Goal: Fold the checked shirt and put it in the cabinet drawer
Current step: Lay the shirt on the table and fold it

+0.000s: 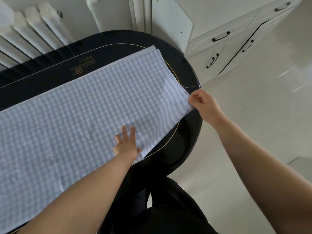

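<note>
Gold lettering printed on the black table, seen upside down beside a small square emblem, appears to read "XINDINGHUAGOU" with smaller characters above it too blurred to make out; no other writing is legible.

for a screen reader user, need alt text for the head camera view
A blue-and-white checked cloth lies flat along a black oval table; the left hand presses it down while the right hand pinches its end edge. White cabinet drawers stand behind.
</note>
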`<state>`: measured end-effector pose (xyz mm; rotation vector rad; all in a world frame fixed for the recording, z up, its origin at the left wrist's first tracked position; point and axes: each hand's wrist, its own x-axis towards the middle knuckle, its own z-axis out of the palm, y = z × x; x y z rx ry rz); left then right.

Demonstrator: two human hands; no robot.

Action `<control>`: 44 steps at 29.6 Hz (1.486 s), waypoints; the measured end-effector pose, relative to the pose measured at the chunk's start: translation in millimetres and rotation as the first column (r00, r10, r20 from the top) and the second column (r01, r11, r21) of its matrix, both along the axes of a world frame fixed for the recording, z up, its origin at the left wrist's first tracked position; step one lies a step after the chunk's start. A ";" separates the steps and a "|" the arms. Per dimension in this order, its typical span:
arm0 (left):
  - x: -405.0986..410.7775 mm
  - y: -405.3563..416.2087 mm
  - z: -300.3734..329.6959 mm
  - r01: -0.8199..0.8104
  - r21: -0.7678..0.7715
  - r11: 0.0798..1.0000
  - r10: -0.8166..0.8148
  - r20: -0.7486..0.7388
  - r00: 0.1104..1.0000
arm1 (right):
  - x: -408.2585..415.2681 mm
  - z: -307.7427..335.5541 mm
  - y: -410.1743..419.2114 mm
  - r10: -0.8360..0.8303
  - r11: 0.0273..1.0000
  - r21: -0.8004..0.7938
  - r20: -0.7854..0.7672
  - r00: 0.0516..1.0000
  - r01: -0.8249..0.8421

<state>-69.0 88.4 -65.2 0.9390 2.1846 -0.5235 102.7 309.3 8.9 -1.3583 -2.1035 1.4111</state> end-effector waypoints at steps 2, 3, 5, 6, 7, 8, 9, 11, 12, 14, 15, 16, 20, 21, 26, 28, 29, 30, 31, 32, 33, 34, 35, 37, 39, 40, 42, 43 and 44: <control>1.0 -1.0 0.1 0.001 0.009 1.000 -0.001 -0.006 1.000 | 6.1 6.2 17.1 0.101 0.994 -0.052 0.085 0.991 -0.097; 1.0 -1.4 0.3 0.002 0.014 1.000 -0.002 -0.011 1.000 | 14.6 -1.5 25.2 0.110 0.991 -0.090 0.132 0.985 -0.099; -0.2 -1.6 0.5 -0.005 0.027 1.000 0.005 -0.007 1.000 | 33.9 -26.1 32.7 0.048 0.987 -0.160 0.210 0.977 -0.014; -1.0 -2.2 1.2 -0.012 0.031 0.999 0.012 0.003 1.000 | 43.1 -38.3 30.5 0.007 0.978 -0.204 0.262 0.965 0.049; -1.9 -2.4 2.0 -0.021 0.039 0.999 0.021 0.012 1.000 | 50.2 -47.6 25.0 -0.017 0.962 -0.255 0.316 0.948 0.102; -3.5 -2.8 2.0 -0.028 0.053 0.998 0.027 0.022 0.999 | 54.5 -52.5 17.6 -0.017 0.945 -0.298 0.363 0.932 0.133; -5.5 -3.9 2.1 -0.035 0.066 0.997 0.033 0.037 0.999 | 56.7 -58.6 12.1 -0.021 0.937 -0.314 0.387 0.922 0.153; -10.9 -7.4 2.1 -0.057 0.094 0.994 0.049 0.079 0.996 | 54.6 -64.0 7.1 -0.045 0.953 -0.258 0.395 0.918 0.158; -13.9 -9.0 2.4 -0.068 0.115 0.991 0.058 0.095 0.994 | 52.3 -64.5 6.1 -0.053 0.964 -0.220 0.400 0.915 0.152; -19.4 -11.2 4.1 -0.075 0.183 0.980 0.060 0.088 0.994 | 46.2 -68.4 7.9 -0.071 0.971 -0.184 0.399 0.914 0.156; -21.8 -11.4 5.3 -0.069 0.222 0.973 0.056 0.066 0.996 | 42.3 -71.5 10.1 -0.085 0.969 -0.182 0.394 0.915 0.168; -23.7 -10.6 6.5 -0.068 0.259 0.964 0.058 0.046 0.997 | 38.6 -74.1 12.6 -0.091 0.971 -0.170 0.394 0.915 0.170; -28.5 5.0 8.8 -0.070 0.352 0.933 0.060 0.040 0.997 | 31.1 -73.2 19.0 -0.035 0.986 -0.131 0.460 0.887 0.107; -28.8 12.2 8.6 -0.059 0.369 0.927 0.047 0.040 0.998 | 33.2 -74.3 20.1 -0.004 0.990 -0.123 0.486 0.874 0.073; -16.0 55.3 5.9 -0.053 0.454 0.889 0.038 0.041 0.998 | 47.0 -65.9 10.9 0.153 0.954 0.154 0.482 0.863 -0.256; -10.2 72.8 3.5 -0.051 0.475 0.879 0.035 0.043 0.998 | 52.6 -66.9 7.1 0.244 0.898 0.243 0.420 0.874 -0.367; -8.4 81.5 2.4 -0.055 0.478 0.877 0.037 0.046 0.998 | 55.2 -69.6 7.2 0.277 0.889 0.242 0.388 0.879 -0.387; -7.9 90.6 1.2 -0.062 0.476 0.877 0.042 0.052 0.998 | 57.6 -72.1 8.3 0.300 0.898 0.206 0.359 0.884 -0.389; -8.4 99.4 -0.3 -0.069 0.471 0.880 0.048 0.056 0.997 | 59.6 -74.5 10.5 0.312 0.917 0.133 0.348 0.884 -0.376; -9.5 107.5 -1.7 -0.077 0.464 0.883 0.057 0.059 0.997 | 60.5 -76.5 13.4 0.319 0.934 0.035 0.361 0.876 -0.354; -10.8 115.0 -3.2 -0.086 0.457 0.885 0.066 0.059 0.996 | 60.8 -77.9 16.9 0.327 0.943 -0.084 0.394 0.859 -0.321; -12.6 122.8 -4.5 -0.092 0.451 0.888 0.072 0.060 0.996 | 60.8 -81.3 20.5 0.318 0.947 -0.180 0.413 0.853 -0.266; -14.4 130.6 -5.7 -0.095 0.444 0.891 0.076 0.061 0.995 | 60.5 -85.2 24.6 0.287 0.951 -0.236 0.418 0.862 -0.202; -18.3 146.9 -7.2 -0.106 0.426 0.898 0.087 0.066 0.994 | 58.2 -88.3 33.1 0.229 0.955 -0.274 0.419 0.879 -0.118; -24.1 162.6 -9.0 -0.110 0.412 0.905 0.093 0.061 0.994 | 57.9 -91.3 36.5 0.244 0.948 -0.293 0.416 0.876 -0.125; -28.1 170.1 -9.2 -0.106 0.409 0.907 0.092 0.052 0.994 | 57.8 -92.3 35.6 0.245 0.949 -0.286 0.403 0.882 -0.133; -39.6 186.7 -9.4 -0.094 0.411 0.907 0.090 0.030 0.996 | 58.3 -93.4 31.4 0.200 0.967 -0.222 0.358 0.912 -0.125; -46.7 195.8 -9.2 -0.091 0.412 0.907 0.091 0.019 0.996 | 59.7 -95.2 29.1 0.168 0.976 -0.186 0.340 0.925 -0.109; -54.1 205.4 -8.4 -0.088 0.412 0.907 0.093 0.008 0.996 | 61.0 -96.8 26.6 0.145 0.982 -0.163 0.330 0.933 -0.095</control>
